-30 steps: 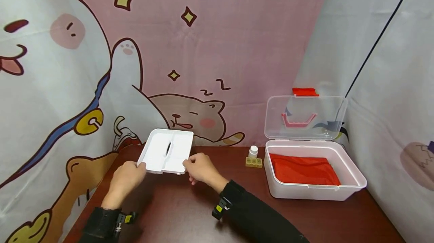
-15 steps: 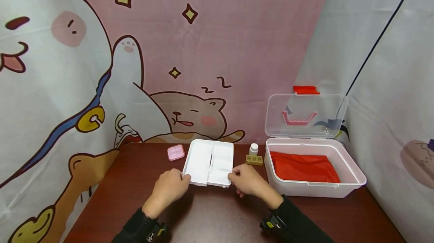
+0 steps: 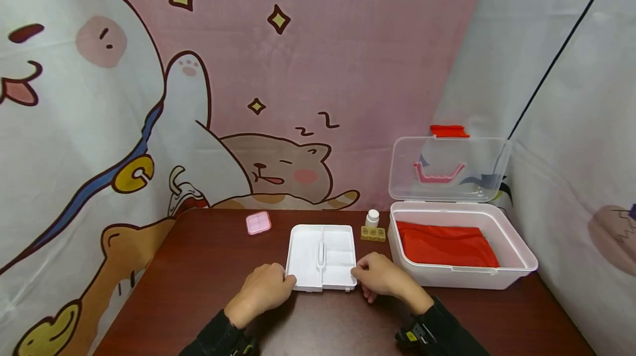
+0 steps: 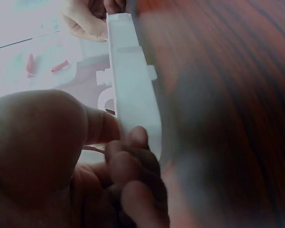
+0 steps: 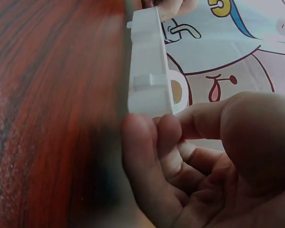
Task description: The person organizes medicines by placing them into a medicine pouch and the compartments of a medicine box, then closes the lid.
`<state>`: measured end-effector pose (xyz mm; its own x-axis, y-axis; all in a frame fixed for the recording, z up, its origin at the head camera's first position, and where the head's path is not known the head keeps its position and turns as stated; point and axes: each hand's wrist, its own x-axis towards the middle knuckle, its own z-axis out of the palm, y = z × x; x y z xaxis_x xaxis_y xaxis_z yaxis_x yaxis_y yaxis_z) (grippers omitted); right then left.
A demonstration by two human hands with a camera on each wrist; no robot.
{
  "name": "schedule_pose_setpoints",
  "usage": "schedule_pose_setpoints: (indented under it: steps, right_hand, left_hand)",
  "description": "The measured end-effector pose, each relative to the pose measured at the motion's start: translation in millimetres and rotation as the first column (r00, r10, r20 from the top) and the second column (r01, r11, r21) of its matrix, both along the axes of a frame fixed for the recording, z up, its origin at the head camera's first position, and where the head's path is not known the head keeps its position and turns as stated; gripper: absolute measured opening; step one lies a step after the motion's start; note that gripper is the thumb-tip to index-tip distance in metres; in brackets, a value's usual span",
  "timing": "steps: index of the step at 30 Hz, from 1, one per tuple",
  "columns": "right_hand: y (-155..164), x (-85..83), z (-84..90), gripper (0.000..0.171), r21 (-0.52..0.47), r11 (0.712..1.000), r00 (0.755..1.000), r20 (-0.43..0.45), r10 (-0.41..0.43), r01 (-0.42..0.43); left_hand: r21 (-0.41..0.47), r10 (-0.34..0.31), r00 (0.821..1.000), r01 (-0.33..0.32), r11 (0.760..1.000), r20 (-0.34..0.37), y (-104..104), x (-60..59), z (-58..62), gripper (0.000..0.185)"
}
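Observation:
A white divided tray with a raised central handle lies level, low at the table in the head view. My left hand pinches its near left corner, thumb over the rim. At the near right corner, my right hand grips the tray the same way. The left wrist view shows the tray's white side wall between left thumb and fingers. In the right wrist view, the right fingertips sit against the end of the wall, and the handle loop rises behind it.
A white bin with its clear lid raised holds red cloth at right. Beside it stand a white bottle and a small yellowish pill box. A pink case lies back left on the brown table.
Both hands have carried the tray rightward, then lowered it toward me from a tilted, raised position to a level one. The pink case, hidden at first, now shows.

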<state>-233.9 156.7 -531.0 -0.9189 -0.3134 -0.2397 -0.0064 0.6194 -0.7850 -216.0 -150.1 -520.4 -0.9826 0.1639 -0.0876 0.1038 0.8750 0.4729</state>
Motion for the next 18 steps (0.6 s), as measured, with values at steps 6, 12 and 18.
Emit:
schedule_pose_setpoints:
  steps: [6, 12, 18]
  right_hand:
    - [4, 0.2, -2.0, 0.033, -0.041, 0.999, 0.999, 0.048, 0.003, -0.001]
    - [2, -2.6, -3.6, 0.034, -0.023, 1.000, 0.999, 0.054, 0.000, 0.001]
    - [4, -3.3, -4.7, 0.033, -0.022, 1.000, 0.999, 0.049, -0.009, 0.010]
  left_hand:
    - [-0.003, -0.060, 0.997, 0.060, 0.998, 0.051, -5, -3.5, -0.9, 0.045]
    - [0.009, -0.073, 0.997, 0.073, 0.997, 0.032, -28, -21.1, 21.2, 0.043]
    - [-0.072, -0.033, 0.995, 0.026, 0.997, -0.098, -53, -70.8, 37.8, 0.025]
